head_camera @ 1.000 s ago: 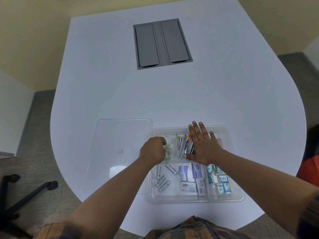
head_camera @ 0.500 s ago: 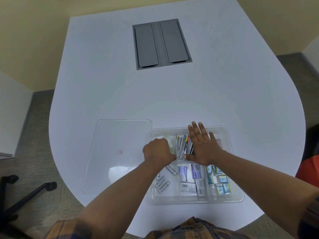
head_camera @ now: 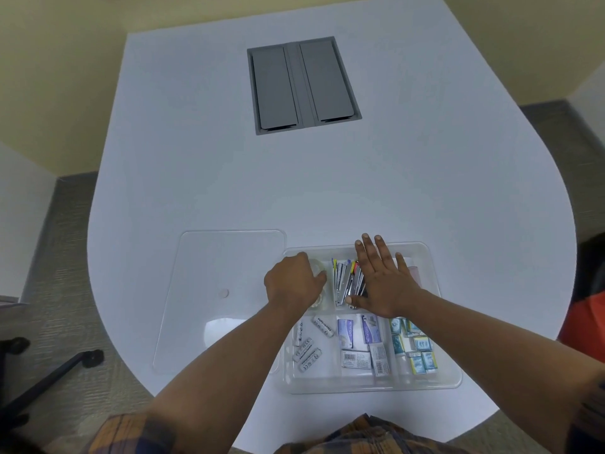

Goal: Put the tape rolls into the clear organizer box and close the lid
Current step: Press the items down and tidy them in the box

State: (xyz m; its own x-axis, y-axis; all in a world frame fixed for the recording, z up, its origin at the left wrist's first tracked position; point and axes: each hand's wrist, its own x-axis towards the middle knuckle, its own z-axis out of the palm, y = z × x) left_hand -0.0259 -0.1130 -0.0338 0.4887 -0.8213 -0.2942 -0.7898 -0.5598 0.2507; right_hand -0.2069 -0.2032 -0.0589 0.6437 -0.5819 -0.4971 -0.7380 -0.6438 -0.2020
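Here the left hand (head_camera: 296,283) curls closed over tape rolls (head_camera: 319,301) in the box (head_camera: 448,371) — the right hand (head_camera: 381,283) lies flat and open on the pens (head_camera: 345,280).

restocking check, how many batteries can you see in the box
5, all in the near-left compartment of the box. The left forearm may hide more.
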